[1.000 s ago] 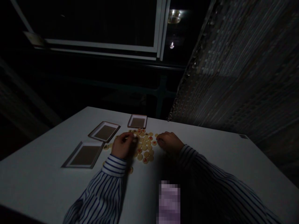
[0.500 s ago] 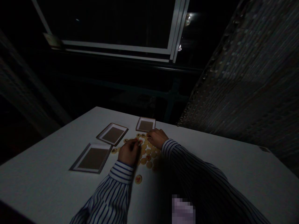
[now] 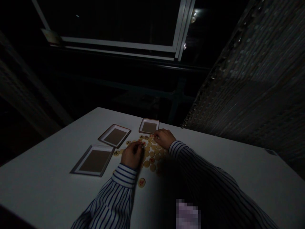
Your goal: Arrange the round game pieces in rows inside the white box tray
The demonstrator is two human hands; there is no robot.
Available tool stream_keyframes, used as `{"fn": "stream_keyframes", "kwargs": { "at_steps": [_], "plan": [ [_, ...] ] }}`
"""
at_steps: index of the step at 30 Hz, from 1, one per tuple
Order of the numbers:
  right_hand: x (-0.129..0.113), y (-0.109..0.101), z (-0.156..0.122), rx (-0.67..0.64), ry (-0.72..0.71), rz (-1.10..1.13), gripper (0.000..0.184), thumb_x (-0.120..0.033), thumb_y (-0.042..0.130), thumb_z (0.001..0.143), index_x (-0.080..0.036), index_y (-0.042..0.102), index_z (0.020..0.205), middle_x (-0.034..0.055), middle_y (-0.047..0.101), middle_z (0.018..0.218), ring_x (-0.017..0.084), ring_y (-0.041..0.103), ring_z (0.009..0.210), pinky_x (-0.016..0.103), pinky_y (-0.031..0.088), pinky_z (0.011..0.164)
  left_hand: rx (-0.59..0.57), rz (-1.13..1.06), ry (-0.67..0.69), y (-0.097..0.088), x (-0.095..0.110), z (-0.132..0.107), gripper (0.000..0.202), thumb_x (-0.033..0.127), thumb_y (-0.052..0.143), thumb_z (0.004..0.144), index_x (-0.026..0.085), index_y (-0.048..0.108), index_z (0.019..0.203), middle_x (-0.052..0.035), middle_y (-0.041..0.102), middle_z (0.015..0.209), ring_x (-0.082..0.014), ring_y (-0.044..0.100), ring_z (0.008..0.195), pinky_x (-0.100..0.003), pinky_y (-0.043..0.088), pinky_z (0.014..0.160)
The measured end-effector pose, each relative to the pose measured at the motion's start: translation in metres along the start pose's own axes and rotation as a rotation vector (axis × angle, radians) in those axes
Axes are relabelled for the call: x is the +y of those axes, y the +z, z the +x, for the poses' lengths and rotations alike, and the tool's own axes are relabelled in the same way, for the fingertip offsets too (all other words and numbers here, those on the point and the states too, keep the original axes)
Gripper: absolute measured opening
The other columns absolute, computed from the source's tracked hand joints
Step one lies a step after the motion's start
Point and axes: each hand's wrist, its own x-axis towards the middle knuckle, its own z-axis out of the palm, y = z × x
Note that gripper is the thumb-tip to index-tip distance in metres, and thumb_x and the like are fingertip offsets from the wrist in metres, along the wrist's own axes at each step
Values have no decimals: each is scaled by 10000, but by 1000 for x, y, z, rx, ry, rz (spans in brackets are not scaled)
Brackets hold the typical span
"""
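Note:
Many round wooden Chinese chess pieces (image 3: 152,154) lie loosely spread on a white table (image 3: 47,162); some show red or black characters, others look blank. My left hand (image 3: 131,156) is closed at the left side of the spread, thumb and fingers pinched together beside a red-marked piece (image 3: 144,144). Whatever it pinches is hidden in the dim light. At the far right side of the spread, my right hand (image 3: 165,138) is closed, its bent fingertips low over the pieces. What lies under those fingertips cannot be made out. One red-marked piece (image 3: 141,182) sits apart, nearer me.
Left of the pieces lie two shallow box trays, a nearer one (image 3: 107,173) and a farther one (image 3: 101,138). A smaller tray (image 3: 157,121) is behind the pieces. A bead curtain (image 3: 228,92) hangs at the right, beyond the table edge. A blurred-out patch (image 3: 188,216) covers something in front.
My right hand has shifted slightly right and away from me, uncovering a red-marked piece left of its fingertips. My left hand stays nearly in place.

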Motion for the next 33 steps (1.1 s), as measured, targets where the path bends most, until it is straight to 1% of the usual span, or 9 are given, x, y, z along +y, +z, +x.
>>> {"fn": "stream_keyframes", "kwargs": {
  "at_steps": [4,8,12,16,21,24,28,31,33],
  "plan": [
    [25,-3,-9,-1,86,-6,247,-310,406,803,-199,582,937,59,597,959,194,484,929,301,306,768,-29,19,14,0,4,-2,254,335,448,747,191,622,865,-65,665,863,-196,611,814,-289,466,718],
    [38,1,-14,-25,133,-3,222,-292,435,791,-204,594,917,52,610,952,190,493,925,296,313,757,-64,47,73,3,3,-3,255,335,446,752,192,612,883,-58,652,892,-194,597,846,-301,460,752],
    [41,5,-14,-33,145,0,216,-285,434,794,-215,597,917,46,613,968,193,492,937,301,312,768,-88,81,136,8,1,-4,271,324,430,766,160,608,888,-70,638,912,-194,586,860,-319,451,782],
    [43,6,-15,-44,139,4,218,-279,429,799,-218,597,923,43,613,978,188,488,946,296,310,777,-101,95,184,10,1,-5,267,321,420,777,162,611,876,-68,636,891,-185,583,850,-317,450,785],
    [47,4,-18,-58,119,3,237,-288,401,815,-225,601,925,44,611,982,189,487,954,301,314,777,-105,104,206,10,3,-7,266,318,417,778,164,614,868,-66,637,874,-184,583,842,-313,452,776],
    [51,-1,-25,-55,109,-4,266,-281,361,826,-219,590,948,56,599,1007,198,481,969,311,313,779,-109,106,201,10,3,-8,263,318,416,780,168,614,868,-63,636,875,-180,584,835,-308,453,769],
    [55,-7,-40,-90,85,-9,241,-318,447,765,-212,590,926,57,612,973,209,513,917,310,327,760,-127,99,210,11,5,-9,263,315,415,782,170,613,879,-62,636,891,-181,577,854,-312,442,786],
    [55,-5,-48,-114,77,-3,267,-359,461,750,-210,590,931,64,613,978,214,525,909,307,336,751,-130,90,213,11,9,-11,260,306,418,780,166,609,885,-64,636,892,-179,578,848,-311,444,782],
    [54,-3,-50,-118,78,5,267,-349,457,751,-205,590,932,71,614,976,214,533,899,307,341,744,-150,92,221,10,15,-12,257,295,418,779,164,607,892,-66,637,898,-181,579,851,-314,445,784]
  ]
}}
